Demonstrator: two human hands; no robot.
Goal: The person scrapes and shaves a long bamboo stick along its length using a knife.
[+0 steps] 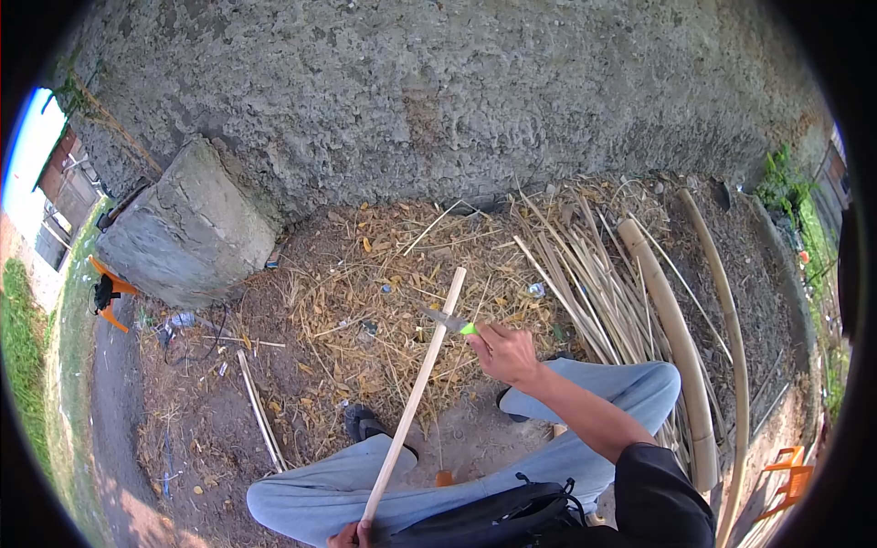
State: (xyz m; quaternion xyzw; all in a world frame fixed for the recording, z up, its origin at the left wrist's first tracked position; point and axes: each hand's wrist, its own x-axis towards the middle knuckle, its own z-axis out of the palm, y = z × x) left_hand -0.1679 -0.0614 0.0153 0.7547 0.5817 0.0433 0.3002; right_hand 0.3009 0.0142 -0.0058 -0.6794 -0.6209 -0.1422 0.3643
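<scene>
My right hand [504,353] is closed round the green handle of a knife [448,320]. The knife's blade lies across a pale bamboo strip [416,399], a little below the strip's upper end. Down at the bottom edge of the view, my left hand [348,536] grips the strip's lower end, and part of that hand is cut off by the frame. The strip slants up and away over my legs in light blue trousers [320,493].
To the right lie a heap of thin bamboo strips [585,292], a thick bamboo pole [671,347] and a longer curved pole [722,301]. Shavings and dry leaves [365,301] cover the ground. A concrete block [196,228] stands at left against a rough wall [411,100]. An orange chair [787,482] is at lower right.
</scene>
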